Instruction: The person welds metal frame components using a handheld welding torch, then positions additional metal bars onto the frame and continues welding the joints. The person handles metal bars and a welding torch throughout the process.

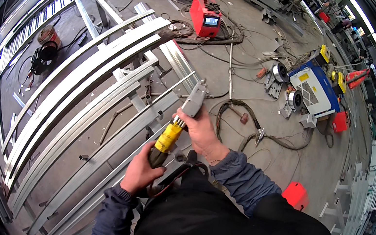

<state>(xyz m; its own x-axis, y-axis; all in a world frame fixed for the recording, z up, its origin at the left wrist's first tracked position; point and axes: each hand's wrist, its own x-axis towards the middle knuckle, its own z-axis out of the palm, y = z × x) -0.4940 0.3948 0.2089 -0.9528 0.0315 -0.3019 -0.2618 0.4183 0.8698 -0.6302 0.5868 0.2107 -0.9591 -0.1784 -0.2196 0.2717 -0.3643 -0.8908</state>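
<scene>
A welding gun [193, 102] with a grey metal head and a narrow tip points away from me, held in front of my body. My right hand [204, 134] grips the back of the grey head, near several thin metal lines. Yellow tape [168, 137] is wrapped around the gun's rear section. Lower down, my left hand [140, 171] is closed around the dark sleeve behind the tape, its thumb across the front. The palm sides of both hands are hidden. Long silver metal tubes [116, 148] lie under and to the left of the gun.
A red machine with a screen [205, 16] stands ahead among coiled cables. To the right are a blue and white machine [314, 88], wire spools [295, 99] and a cable loop [220, 115]. A red mask-like piece [295, 195] lies near my right side. A bucket [49, 36] stands left.
</scene>
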